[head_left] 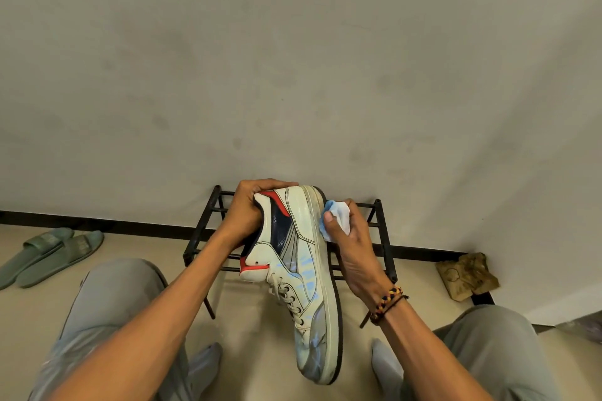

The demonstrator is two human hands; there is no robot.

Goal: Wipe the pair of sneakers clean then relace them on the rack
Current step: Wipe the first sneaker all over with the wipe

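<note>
A seated person holds one white sneaker [303,270] in the air at centre frame, toe pointing to six o'clock and heel to twelve, sole edge turned to three o'clock. The left hand [250,215] curls round the heel collar, fingers wrapped over its top. The right hand [350,251] pinches a crumpled blue-and-white wipe [335,220] against the sole's sidewall near the heel. The shoe looks light, with a stiff rubber sole and softer panels — the heel collar seems the firmest place to grip, since the glossy upper may be slippery. Behind it stands one black metal rack [381,231]. Counted: one sneaker visible, one wipe, two green slides [49,254] at nine o'clock, one brown rag [467,273] at three o'clock.
</note>
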